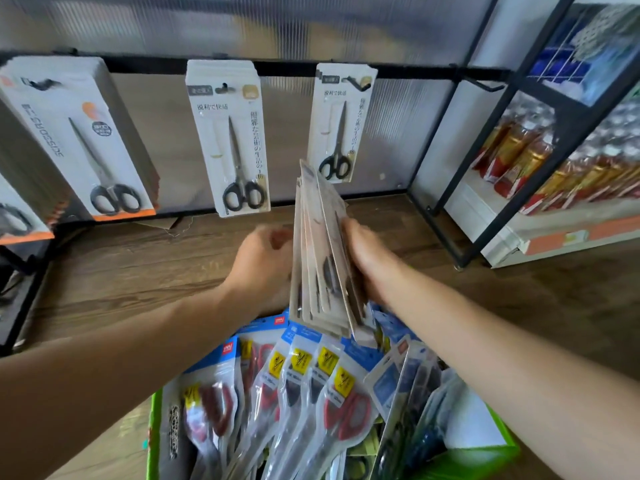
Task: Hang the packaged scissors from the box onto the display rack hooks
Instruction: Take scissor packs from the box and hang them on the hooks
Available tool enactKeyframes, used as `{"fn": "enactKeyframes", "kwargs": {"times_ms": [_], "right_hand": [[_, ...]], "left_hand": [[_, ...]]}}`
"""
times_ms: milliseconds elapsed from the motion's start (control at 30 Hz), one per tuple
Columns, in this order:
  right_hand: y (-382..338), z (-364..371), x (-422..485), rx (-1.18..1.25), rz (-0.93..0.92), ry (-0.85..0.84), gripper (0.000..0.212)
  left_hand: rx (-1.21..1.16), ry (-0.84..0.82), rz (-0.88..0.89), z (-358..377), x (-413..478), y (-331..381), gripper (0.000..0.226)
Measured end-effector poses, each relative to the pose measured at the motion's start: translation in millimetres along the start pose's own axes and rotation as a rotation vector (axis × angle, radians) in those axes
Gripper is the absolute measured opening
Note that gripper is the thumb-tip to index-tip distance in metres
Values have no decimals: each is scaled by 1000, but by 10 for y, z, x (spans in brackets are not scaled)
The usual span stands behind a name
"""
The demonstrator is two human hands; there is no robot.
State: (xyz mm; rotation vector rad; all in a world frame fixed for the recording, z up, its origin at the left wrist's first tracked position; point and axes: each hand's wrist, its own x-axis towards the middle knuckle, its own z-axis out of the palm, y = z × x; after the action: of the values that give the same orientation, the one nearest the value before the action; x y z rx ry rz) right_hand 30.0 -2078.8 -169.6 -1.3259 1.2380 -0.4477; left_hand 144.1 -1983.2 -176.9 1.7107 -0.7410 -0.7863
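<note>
Over the box (154, 427) at six o'clock, my right hand (363, 258) clasps the seemingly stiff, slippery scissor packs (318, 244) mid-length; my left hand (263, 263) is too blurred to tell

A retail shop, seen at a display being stocked. A black metal display rail (284, 69) runs along a ribbed translucent wall panel (242, 26), its hooks carrying stacks of identical white carded scissors packs (230, 140). At the right edge, a black-framed shelf unit (519, 109) holds rows of red-and-gold wrapped goods (512, 164) above an orange shelf-edge strip (547, 243). Below, a green cardboard box (152, 427) brims with bagged red-handled scissors (346, 414).
</note>
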Motion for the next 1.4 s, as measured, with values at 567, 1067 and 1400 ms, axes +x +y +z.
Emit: {"fn": "enactKeyframes", "kwargs": {"times_ms": [567, 1067, 1400], "right_hand": [[-58, -241, 175, -34, -209, 236, 25], [-693, -583, 561, 128, -551, 432, 22], [-965, -506, 801, 36, -644, 480, 14]], "left_hand": [[-276, -129, -177, 45, 3, 60, 29], [-272, 42, -29, 144, 577, 788, 21], [-95, 165, 57, -13, 682, 836, 64]]}}
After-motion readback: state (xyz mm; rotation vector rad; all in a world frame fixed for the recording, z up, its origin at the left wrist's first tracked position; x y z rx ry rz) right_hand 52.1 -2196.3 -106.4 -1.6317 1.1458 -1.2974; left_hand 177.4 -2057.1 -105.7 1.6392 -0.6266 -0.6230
